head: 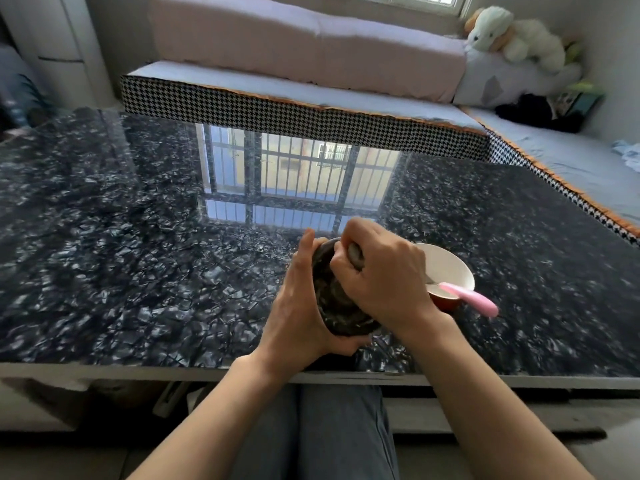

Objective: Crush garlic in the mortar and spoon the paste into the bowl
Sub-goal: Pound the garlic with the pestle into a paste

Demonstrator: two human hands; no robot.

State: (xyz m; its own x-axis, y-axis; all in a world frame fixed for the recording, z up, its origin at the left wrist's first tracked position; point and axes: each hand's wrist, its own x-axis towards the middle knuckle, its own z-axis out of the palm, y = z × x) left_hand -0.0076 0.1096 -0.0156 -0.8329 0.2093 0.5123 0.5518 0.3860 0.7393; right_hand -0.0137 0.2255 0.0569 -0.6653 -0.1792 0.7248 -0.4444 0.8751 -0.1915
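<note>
A dark stone mortar (341,306) stands near the front edge of the black marble table (138,254). My left hand (298,306) curls round its left side and base. My right hand (381,271) grips the grey stone pestle (355,252), whose top shows between my fingers, and holds it down inside the mortar. The garlic is hidden by my hands. Just right of the mortar is a bowl (450,268), white inside and red-orange outside. A pink-handled spoon (467,297) lies in it, handle sticking out to the right.
A sofa with houndstooth edging (311,116) runs along the table's far and right sides. Plush toys (512,36) sit at the back right. My legs show below the table's front edge (207,372).
</note>
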